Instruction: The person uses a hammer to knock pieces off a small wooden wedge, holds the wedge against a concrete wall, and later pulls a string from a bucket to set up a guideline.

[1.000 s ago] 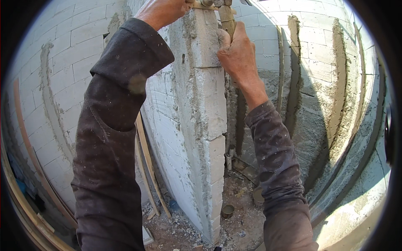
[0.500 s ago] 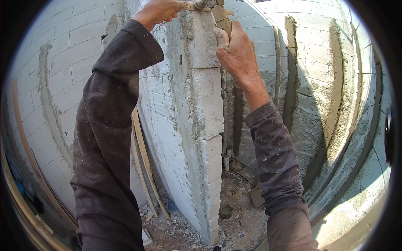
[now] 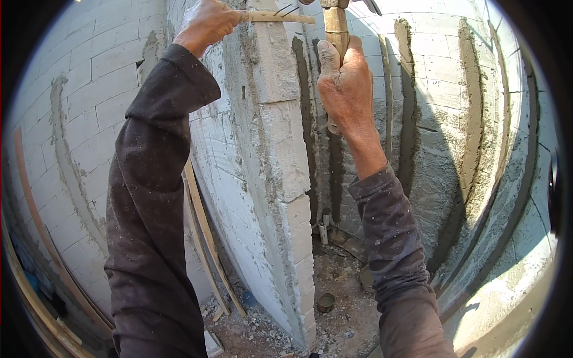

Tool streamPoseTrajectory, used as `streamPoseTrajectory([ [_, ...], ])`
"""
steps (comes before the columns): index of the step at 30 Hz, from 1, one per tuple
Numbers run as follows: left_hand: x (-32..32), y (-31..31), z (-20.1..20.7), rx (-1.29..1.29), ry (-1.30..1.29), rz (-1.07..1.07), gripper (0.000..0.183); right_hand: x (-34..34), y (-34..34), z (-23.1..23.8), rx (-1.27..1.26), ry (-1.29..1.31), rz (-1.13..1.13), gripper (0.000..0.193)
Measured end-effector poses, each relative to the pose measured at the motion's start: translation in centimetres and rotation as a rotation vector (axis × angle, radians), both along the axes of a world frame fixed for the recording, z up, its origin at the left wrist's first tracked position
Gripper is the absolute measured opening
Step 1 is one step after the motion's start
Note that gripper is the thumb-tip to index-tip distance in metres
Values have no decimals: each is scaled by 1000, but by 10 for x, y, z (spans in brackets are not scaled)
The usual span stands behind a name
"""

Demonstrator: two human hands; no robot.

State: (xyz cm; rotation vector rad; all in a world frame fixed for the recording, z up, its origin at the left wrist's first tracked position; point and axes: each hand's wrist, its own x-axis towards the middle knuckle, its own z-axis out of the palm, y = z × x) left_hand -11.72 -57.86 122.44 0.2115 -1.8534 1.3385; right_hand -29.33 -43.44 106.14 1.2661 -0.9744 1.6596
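Observation:
My left hand [image 3: 209,25] grips one end of a short, thin wooden strip [image 3: 280,17], which lies level across the top part of a block wall's end [image 3: 277,65]. Two thin nails [image 3: 287,10] stick out at a slant from the strip. My right hand [image 3: 348,89] is wrapped round the wooden handle of a hammer [image 3: 336,28], right of the wall end. The hammer's head is partly cut off by the upper edge of the view, and it is apart from the strip and nails.
Vertical mortar bands [image 3: 408,113] run down the block wall on the right. Long wooden boards [image 3: 206,232] lean at the partition's left side. Rubble and a small round can [image 3: 326,302] lie on the floor, near a white pipe stub [image 3: 323,231].
The hammer has moved right, away from the strip and wall end, with its handle more upright. My left hand still holds the strip, and the nails now show.

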Motion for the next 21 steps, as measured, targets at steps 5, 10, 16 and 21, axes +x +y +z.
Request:
streamPoseTrajectory([
  [5,-4,-11,-1,700,304,-594,40,-7,8,7,28,-84,50,23],
  [10,-9,-9,3,220,108,-230,31,-9,-2,10,-138,-67,49,24],
  [16,-11,12,-10,873,65,-681,22,-13,-13,18,63,-18,-137,25],
  [21,-4,-20,5,305,-1,-272,21,6,-8,8,-193,-127,115,23],
])
